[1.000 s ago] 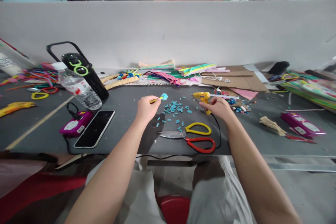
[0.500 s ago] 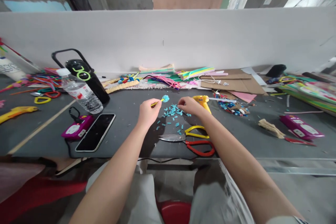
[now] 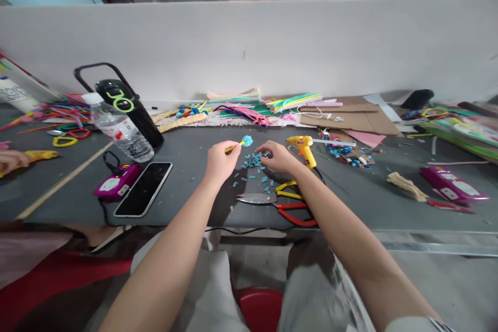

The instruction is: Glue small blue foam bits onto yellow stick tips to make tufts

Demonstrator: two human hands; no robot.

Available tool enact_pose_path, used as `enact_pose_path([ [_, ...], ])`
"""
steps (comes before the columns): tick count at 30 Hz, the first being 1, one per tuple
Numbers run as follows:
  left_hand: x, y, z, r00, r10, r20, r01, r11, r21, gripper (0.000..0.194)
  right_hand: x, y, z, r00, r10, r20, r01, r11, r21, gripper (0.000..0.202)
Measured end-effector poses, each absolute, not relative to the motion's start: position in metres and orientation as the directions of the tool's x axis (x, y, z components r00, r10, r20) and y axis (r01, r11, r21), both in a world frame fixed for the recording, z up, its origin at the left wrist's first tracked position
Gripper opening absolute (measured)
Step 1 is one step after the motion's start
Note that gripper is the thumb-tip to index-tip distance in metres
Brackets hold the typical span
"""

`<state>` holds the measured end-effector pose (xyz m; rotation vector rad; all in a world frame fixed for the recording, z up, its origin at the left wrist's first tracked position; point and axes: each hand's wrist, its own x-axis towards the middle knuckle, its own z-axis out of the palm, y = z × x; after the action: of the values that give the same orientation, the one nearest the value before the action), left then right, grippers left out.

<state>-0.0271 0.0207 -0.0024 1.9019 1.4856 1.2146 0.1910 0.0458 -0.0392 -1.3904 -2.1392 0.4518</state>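
Observation:
My left hand (image 3: 223,160) is closed around a thin yellow stem with a light-blue fluffy tip (image 3: 246,140), which points up and to the right. My right hand (image 3: 277,156) has its fingers curled in a pinch at the top right of a pile of small blue cut pieces (image 3: 253,161). Whatever lies between those fingertips is too small to make out. Below the pile rest scissors (image 3: 257,197) with one yellow and one red handle, blades to the left. A yellow glue gun (image 3: 305,149) lies just right of my right hand.
Left of me are a phone (image 3: 143,189), a purple box (image 3: 116,182), a water bottle (image 3: 124,132) and a black flask (image 3: 143,119). Pipe cleaners (image 3: 295,102) and cardboard (image 3: 354,114) line the back. Another person's hand (image 3: 13,160) is at the far left by a yellow glue gun.
My right hand has shifted slightly left over the blue pieces, uncovering more of the glue gun. Another person's hand has appeared at far left. The view has tilted slightly.

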Motion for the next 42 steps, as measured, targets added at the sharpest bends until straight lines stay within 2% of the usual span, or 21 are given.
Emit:
enact_pose_path([
  [5,-0.026,0.019,-0.002,0.041,0.931,0.363,0.558,-0.323,0.764,0.028,0.185,0.046,-0.039,-0.315,0.924,0.218,0.805,0.382,-0.454,0.029],
  [11,-0.025,0.019,-0.003,0.051,0.927,0.371,0.558,-0.335,0.759,0.027,0.174,0.057,-0.044,-0.260,0.935,0.241,0.833,0.343,-0.434,0.028],
  [15,-0.026,0.020,-0.003,0.052,0.927,0.372,0.544,-0.339,0.768,0.028,0.169,0.064,-0.051,-0.252,0.936,0.245,0.825,0.340,-0.452,0.020],
  [19,-0.027,0.021,-0.002,0.051,0.923,0.382,0.542,-0.347,0.765,0.027,0.172,0.066,-0.052,-0.235,0.931,0.280,0.773,0.354,-0.526,0.014],
  [22,-0.028,0.020,0.000,0.044,0.924,0.380,0.533,-0.343,0.773,0.027,0.178,0.064,-0.048,-0.207,0.928,0.309,0.697,0.361,-0.620,0.017],
  [26,-0.023,0.018,0.001,-0.036,0.928,0.372,0.488,-0.309,0.816,0.028,0.185,0.053,-0.035,-0.171,0.933,0.316,0.564,0.356,-0.745,0.031],
  [29,-0.012,0.017,-0.003,-0.133,0.925,0.356,0.377,-0.285,0.881,0.032,0.182,0.042,-0.026,-0.184,0.942,0.279,0.319,0.326,-0.890,0.037],
  [31,-0.004,0.017,-0.007,-0.174,0.938,0.301,0.250,-0.254,0.935,0.032,0.176,0.035,-0.021,-0.198,0.944,0.265,0.154,0.297,-0.942,0.037],
  [34,0.006,0.017,-0.015,-0.185,0.958,0.217,0.128,-0.196,0.972,0.030,0.167,0.030,-0.019,-0.191,0.940,0.284,0.046,0.298,-0.954,0.036],
  [42,0.020,0.009,-0.021,-0.155,0.976,0.153,0.038,-0.149,0.988,0.031,0.160,0.029,-0.024,-0.143,0.941,0.308,-0.044,0.305,-0.951,0.038],
])
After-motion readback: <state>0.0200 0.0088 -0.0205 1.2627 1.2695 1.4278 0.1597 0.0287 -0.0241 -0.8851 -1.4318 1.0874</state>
